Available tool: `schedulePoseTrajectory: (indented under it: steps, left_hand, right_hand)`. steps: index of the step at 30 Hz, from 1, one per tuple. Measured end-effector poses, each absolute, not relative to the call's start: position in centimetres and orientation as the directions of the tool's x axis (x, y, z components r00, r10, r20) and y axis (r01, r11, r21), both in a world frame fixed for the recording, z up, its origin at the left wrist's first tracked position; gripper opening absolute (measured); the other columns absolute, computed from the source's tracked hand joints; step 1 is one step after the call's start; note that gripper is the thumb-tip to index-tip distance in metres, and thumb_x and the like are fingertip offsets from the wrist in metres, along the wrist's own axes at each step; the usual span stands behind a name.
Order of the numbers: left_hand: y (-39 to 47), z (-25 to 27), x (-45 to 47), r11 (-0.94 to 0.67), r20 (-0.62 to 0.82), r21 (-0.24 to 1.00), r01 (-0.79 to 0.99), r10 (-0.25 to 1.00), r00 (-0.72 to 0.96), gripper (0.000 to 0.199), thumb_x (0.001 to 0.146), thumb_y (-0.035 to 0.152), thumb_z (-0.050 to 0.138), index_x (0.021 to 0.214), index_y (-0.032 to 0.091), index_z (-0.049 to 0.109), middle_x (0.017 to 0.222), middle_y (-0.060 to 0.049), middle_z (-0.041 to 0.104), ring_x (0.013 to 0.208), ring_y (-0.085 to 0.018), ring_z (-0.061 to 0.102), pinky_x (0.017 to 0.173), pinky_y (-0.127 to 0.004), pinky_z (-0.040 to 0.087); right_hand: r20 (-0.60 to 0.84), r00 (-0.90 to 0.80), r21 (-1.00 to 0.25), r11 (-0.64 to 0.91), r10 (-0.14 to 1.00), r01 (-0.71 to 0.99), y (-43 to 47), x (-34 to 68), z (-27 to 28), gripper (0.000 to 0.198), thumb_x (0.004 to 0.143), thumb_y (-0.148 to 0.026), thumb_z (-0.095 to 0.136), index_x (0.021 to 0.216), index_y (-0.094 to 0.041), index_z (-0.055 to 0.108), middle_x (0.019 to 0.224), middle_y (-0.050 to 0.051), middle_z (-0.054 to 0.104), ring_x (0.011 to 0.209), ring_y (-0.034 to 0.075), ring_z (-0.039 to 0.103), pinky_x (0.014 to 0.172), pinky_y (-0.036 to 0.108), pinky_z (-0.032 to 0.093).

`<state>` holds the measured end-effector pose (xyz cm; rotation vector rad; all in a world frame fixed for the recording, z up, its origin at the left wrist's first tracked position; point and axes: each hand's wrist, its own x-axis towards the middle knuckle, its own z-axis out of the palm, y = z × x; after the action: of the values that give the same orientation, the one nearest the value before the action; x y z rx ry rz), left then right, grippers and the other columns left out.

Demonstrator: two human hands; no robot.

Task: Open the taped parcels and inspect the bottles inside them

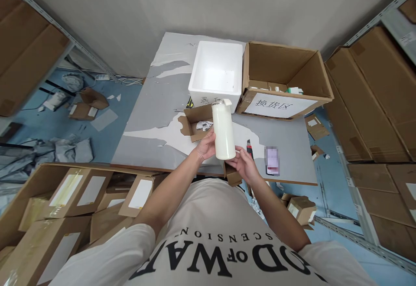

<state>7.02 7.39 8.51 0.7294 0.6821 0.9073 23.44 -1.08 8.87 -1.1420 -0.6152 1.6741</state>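
A glossy cream thermos flask (pixel 223 133) with a spouted lid is held tilted slightly over the near part of the table. My left hand (pixel 206 146) grips its left side, low down. At the lower right, the fingers of my right hand (pixel 244 164) support it near the base. Behind the flask an opened small carton (pixel 194 113) contains crumpled white paper (pixel 204 125); the flask hides its right side. Just below my right hand, a brown cardboard flap (pixel 232 177) shows at the table edge. A red and black utility knife (pixel 249 148) lies to the right.
A white foam box (pixel 215 94) and a large cardboard box (pixel 320 97) with a handwritten sign stand at the back of the table (pixel 143 125). A phone (pixel 272 161) lies at right. A big carton (pixel 61 167) of parcels is at lower left. Shelves of boxes (pixel 367 99) flank the right.
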Motion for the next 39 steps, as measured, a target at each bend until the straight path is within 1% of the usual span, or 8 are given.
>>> schedulePoseTrajectory:
  steps: [3, 7, 17, 24, 27, 31, 34, 39]
  left_hand:
    - [7.3, 8.5, 6.9, 0.413, -0.207, 0.772, -0.484, 0.882, 0.423, 0.077, 0.054, 0.061, 0.080, 0.118, 0.026, 0.055, 0.112, -0.007, 0.066, 0.101, -0.027, 0.064, 0.086, -0.042, 0.052]
    - [6.7, 9.0, 7.5, 0.382, -0.204, 0.808, -0.448, 0.895, 0.396, 0.078, 0.058, 0.049, 0.083, 0.125, 0.028, 0.049, 0.117, -0.007, 0.064, 0.102, -0.025, 0.064, 0.085, -0.040, 0.052]
    - [5.4, 8.9, 9.2, 0.197, -0.159, 0.951, -0.240, 0.973, 0.167, 0.077, 0.058, 0.039, 0.085, 0.124, 0.023, 0.051, 0.109, -0.009, 0.066, 0.098, -0.022, 0.063, 0.088, -0.039, 0.049]
    - [5.4, 8.5, 8.7, 0.213, -0.153, 0.920, -0.329, 0.968, 0.198, 0.073, 0.059, 0.046, 0.083, 0.121, 0.022, 0.054, 0.116, -0.010, 0.063, 0.105, -0.023, 0.060, 0.092, -0.038, 0.048]
    - [5.2, 8.0, 7.6, 0.403, -0.276, 0.799, -0.446, 0.905, 0.325, 0.062, 0.072, 0.061, 0.067, 0.119, 0.023, 0.056, 0.116, -0.011, 0.064, 0.104, -0.025, 0.062, 0.086, -0.040, 0.050]
    - [4.1, 7.6, 6.6, 0.720, -0.367, 0.547, -0.427, 0.665, 0.651, 0.061, 0.079, 0.066, 0.052, 0.120, 0.021, 0.056, 0.117, -0.014, 0.065, 0.104, -0.031, 0.064, 0.087, -0.050, 0.049]
    - [3.0, 7.9, 6.9, 0.796, -0.306, 0.439, -0.416, 0.568, 0.764, 0.067, 0.078, 0.065, 0.054, 0.127, 0.019, 0.051, 0.122, -0.017, 0.063, 0.114, -0.035, 0.059, 0.093, -0.053, 0.045]
    - [2.3, 8.7, 7.9, 0.769, -0.303, 0.409, -0.491, 0.622, 0.722, 0.060, 0.074, 0.051, 0.068, 0.121, 0.017, 0.054, 0.117, -0.014, 0.065, 0.111, -0.031, 0.061, 0.100, -0.049, 0.042]
  right_hand:
    - [-0.190, 0.223, -0.977, -0.161, 0.956, -0.143, -0.2, 24.2, 10.1, 0.039, 0.076, -0.051, 0.065, 0.103, -0.024, 0.057, 0.109, 0.007, 0.065, 0.096, 0.019, 0.062, 0.092, 0.042, 0.049]
    - [0.038, 0.225, -0.992, 0.009, 0.974, 0.129, 1.6, 24.1, 12.7, 0.042, 0.072, -0.045, 0.070, 0.105, -0.024, 0.055, 0.119, 0.009, 0.060, 0.104, 0.021, 0.058, 0.091, 0.040, 0.049]
    - [-0.027, 0.217, -0.911, -0.113, 0.976, 0.397, 5.7, 23.4, 13.6, 0.048, 0.063, -0.050, 0.071, 0.097, -0.024, 0.048, 0.104, 0.003, 0.063, 0.084, 0.021, 0.066, 0.070, 0.035, 0.051]
    - [-0.114, 0.188, -0.987, -0.133, 0.976, 0.095, 6.4, 24.2, 12.8, 0.052, 0.059, -0.047, 0.075, 0.093, -0.025, 0.042, 0.096, 0.000, 0.063, 0.070, 0.015, 0.063, 0.061, 0.029, 0.050]
    - [-0.183, 0.139, -0.979, -0.167, 0.973, -0.118, 6.7, 25.0, 12.9, 0.052, 0.060, -0.046, 0.075, 0.093, -0.026, 0.040, 0.090, -0.002, 0.063, 0.068, 0.014, 0.061, 0.058, 0.027, 0.051]
    - [-0.194, 0.112, -0.948, -0.157, 0.975, -0.275, 6.9, 26.0, 12.7, 0.047, 0.066, -0.046, 0.072, 0.095, -0.027, 0.041, 0.080, -0.005, 0.063, 0.066, 0.014, 0.060, 0.060, 0.029, 0.052]
    - [-0.160, 0.108, -0.934, -0.115, 0.981, -0.339, 7.0, 26.1, 12.2, 0.045, 0.067, -0.045, 0.072, 0.097, -0.028, 0.042, 0.080, -0.005, 0.062, 0.066, 0.014, 0.059, 0.061, 0.030, 0.052]
    - [-0.129, 0.109, -0.906, -0.073, 0.986, -0.417, 6.9, 26.0, 11.4, 0.046, 0.068, -0.048, 0.071, 0.101, -0.029, 0.045, 0.085, -0.004, 0.062, 0.071, 0.015, 0.060, 0.064, 0.029, 0.053]
